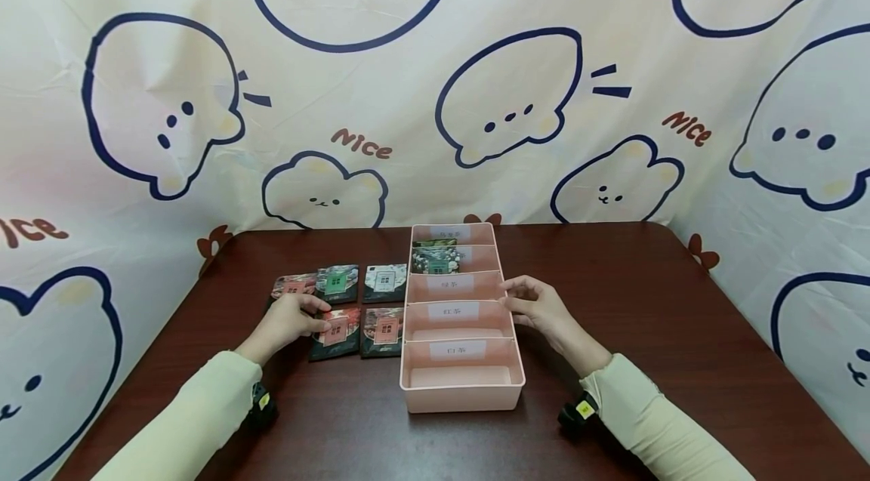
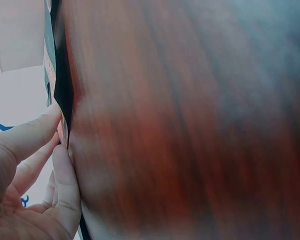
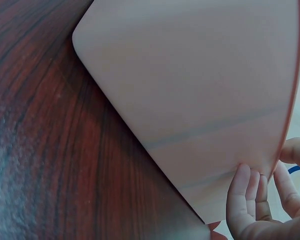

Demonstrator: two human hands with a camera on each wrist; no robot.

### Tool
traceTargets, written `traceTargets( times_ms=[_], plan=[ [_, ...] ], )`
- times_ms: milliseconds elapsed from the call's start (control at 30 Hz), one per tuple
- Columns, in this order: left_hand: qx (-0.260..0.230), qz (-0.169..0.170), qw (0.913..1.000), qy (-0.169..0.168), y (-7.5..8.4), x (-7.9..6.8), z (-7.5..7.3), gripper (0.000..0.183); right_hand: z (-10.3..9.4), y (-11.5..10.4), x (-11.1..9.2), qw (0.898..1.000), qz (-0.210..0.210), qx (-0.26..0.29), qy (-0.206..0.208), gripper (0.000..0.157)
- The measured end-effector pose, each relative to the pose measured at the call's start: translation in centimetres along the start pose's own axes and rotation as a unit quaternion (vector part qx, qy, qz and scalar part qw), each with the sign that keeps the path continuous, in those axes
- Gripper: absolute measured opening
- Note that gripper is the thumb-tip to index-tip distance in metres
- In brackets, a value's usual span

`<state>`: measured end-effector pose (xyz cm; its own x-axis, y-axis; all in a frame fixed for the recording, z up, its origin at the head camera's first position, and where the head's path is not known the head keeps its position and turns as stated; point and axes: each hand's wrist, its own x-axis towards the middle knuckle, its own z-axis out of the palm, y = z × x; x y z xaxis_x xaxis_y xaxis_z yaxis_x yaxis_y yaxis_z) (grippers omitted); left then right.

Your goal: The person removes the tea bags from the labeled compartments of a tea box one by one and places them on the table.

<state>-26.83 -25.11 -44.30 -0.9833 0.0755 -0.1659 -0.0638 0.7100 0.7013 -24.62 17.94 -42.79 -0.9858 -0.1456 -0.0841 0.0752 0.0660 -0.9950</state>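
Observation:
My left hand (image 1: pixel 291 319) pinches the edge of a dark tea sachet with a red label (image 1: pixel 336 333), thumb and finger meeting on it in the left wrist view. Around it lie a second red-label sachet (image 1: pixel 384 331), a green-label sachet (image 1: pixel 337 282), a white-label sachet (image 1: pixel 385 282) and a partly covered red one (image 1: pixel 297 284). My right hand (image 1: pixel 544 309) holds the side rim of a long pink divided box (image 1: pixel 464 399); the right wrist view shows several fingertips on its outer wall (image 3: pixel 200 90). Green sachets (image 1: pixel 436 260) stand in a rear compartment.
White paper labels (image 1: pixel 457 349) with Chinese characters mark the box's compartments. The box stands on a dark wooden table (image 1: pixel 612 262), to the right of the loose sachets. A cartoon-print curtain (image 1: pixel 408 103) hangs behind the table and along both sides.

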Motion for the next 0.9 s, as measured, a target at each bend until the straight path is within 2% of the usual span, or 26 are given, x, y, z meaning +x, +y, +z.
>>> traceTargets(
  times_ms=[367,567,700,833,900],
  plan=[
    [0.001,-0.003,1.0,0.0,-0.1,0.0,-0.1,0.029,0.1,-0.1,0.0,1.0,0.005,0.003,0.006,0.032],
    [-0.012,0.027,0.9996,0.005,0.4,0.0,-0.9,0.033,0.2,0.0,-0.1,1.0,0.006,-0.003,0.008,0.034],
    [-0.061,0.046,0.997,0.016,1.9,-0.1,-1.8,0.036,0.2,-0.1,-0.2,1.0,0.008,-0.008,0.013,0.037],
    [-0.103,0.07,0.9918,0.027,4.2,-0.1,-2.4,0.041,0.2,-0.3,-0.3,1.0,0.007,-0.009,0.013,0.039],
    [-0.108,0.086,0.9898,0.032,5.5,0.1,-2.4,0.042,0.2,-0.3,-0.3,1.0,0.006,-0.012,0.012,0.039]
  ],
)
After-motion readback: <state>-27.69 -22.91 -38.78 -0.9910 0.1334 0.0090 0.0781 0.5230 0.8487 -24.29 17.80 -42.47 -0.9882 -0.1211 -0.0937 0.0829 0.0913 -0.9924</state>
